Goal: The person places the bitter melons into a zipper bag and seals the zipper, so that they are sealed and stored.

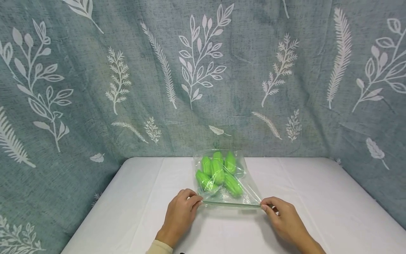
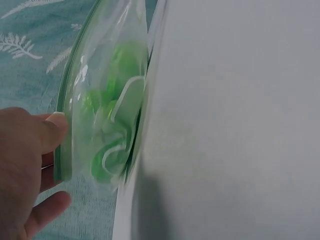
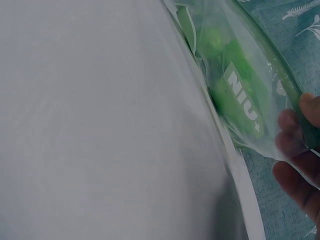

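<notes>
A clear zip bag (image 1: 250, 188) lies on the table with several bright green, oblong vegetables (image 1: 233, 185) inside. They resemble small cucumbers. Its green zip strip (image 1: 231, 204) runs along the near edge, stretched between both hands. My left hand (image 1: 180, 213) pinches the strip's left end between thumb and fingers. At the right end, my right hand (image 1: 283, 217) pinches the other corner. The left wrist view shows the thumb pressed on the strip (image 2: 65, 100), raised off the table. White lettering (image 3: 245, 100) on the bag's side shows in the right wrist view.
A white-covered table (image 1: 133, 197) extends on both sides of the bag. Behind it and at its sides hangs a grey-green curtain (image 1: 196, 120) with white leaf patterns. A light sleeve (image 1: 159, 247) covers the left wrist.
</notes>
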Available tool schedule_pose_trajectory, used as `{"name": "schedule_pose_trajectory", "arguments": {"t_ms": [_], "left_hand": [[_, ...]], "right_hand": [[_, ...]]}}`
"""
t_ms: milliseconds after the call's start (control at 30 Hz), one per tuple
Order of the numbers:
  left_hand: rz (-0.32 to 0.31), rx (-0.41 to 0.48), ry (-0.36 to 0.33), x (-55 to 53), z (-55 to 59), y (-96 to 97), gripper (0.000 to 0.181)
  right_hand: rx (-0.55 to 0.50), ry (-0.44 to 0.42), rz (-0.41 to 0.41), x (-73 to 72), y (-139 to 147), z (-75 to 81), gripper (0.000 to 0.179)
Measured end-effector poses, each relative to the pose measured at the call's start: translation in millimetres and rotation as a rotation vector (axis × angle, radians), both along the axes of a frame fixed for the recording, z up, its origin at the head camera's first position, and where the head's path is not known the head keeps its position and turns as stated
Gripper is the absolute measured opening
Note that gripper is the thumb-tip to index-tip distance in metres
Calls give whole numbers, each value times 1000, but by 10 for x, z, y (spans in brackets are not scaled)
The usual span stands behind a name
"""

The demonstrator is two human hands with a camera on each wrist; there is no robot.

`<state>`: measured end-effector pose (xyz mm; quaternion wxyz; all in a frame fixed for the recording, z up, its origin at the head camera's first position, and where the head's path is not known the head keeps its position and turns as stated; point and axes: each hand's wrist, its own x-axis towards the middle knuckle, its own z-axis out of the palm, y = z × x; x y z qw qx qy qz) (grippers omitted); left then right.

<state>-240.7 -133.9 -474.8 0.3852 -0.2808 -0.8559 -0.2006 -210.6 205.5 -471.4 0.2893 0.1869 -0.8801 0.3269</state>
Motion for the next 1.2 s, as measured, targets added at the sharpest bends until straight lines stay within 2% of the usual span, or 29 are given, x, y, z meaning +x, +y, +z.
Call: {"name": "schedule_pose_trajectory", "arguments": {"t_ms": [167,367,500,733,867,1033,1200], "left_hand": [[26,-4,-31,-17,1,-87,17],[50,-13,-38,-42,24,-174,18],[55,-27,-67,-41,27,-219,17],[46,-16,-172,-33,-1,-291,12],[43,-4,-209,-29,5,-314,9],[35,17,-233,-31,-10,-341,5],[26,32,-237,-46,-24,-368,4]], "right_hand": [[-14,-47,-24,5,26,-5,16],[-25,-74,-21,4,38,9,15],[-34,-99,2,7,28,8,13],[-65,-98,57,27,-6,-15,12],[-85,-139,83,31,-28,-17,12],[-99,-188,126,39,-46,-20,9],[-95,-175,152,46,-52,-26,12]]}}
